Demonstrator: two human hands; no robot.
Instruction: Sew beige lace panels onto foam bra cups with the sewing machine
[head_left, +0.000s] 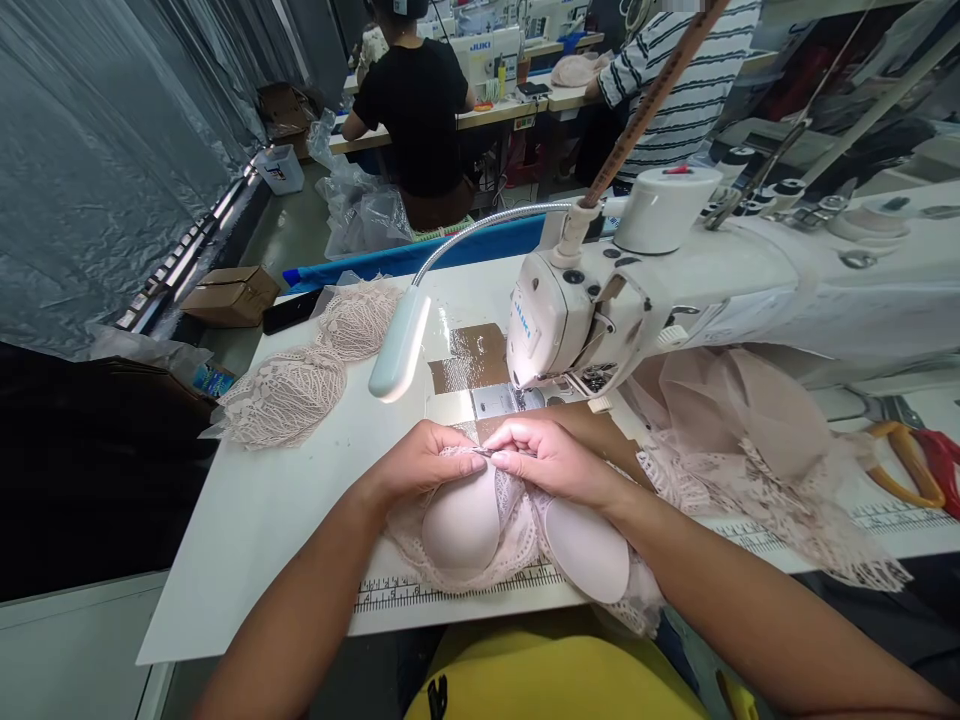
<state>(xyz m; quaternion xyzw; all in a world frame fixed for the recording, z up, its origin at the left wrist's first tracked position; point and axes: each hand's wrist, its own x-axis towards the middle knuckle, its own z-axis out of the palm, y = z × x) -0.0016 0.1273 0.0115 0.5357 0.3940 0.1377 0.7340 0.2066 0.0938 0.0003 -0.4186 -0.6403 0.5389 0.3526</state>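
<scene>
A pale pink lace bra (461, 530) with two smooth moulded cups lies at the table's front edge, its cups facing up. My left hand (435, 457) pinches the top edge of the left cup between thumb and fingers. Close beside it, my right hand (536, 455) grips the same edge, and the thumbs nearly meet. Something small and dark shows between the fingertips, too small to name. Just beyond both hands stands the needle area of a white JUKI sewing machine (551, 320), over its metal plate (499, 402).
Lace cups (289, 395) and a dark phone (291, 312) lie at the left. A lamp (400, 345) hangs over the table. More pink lace fabric (750, 430) and orange-handled scissors (904, 465) are at the right. A ruler tape (405, 592) lines the front edge. Two people work beyond.
</scene>
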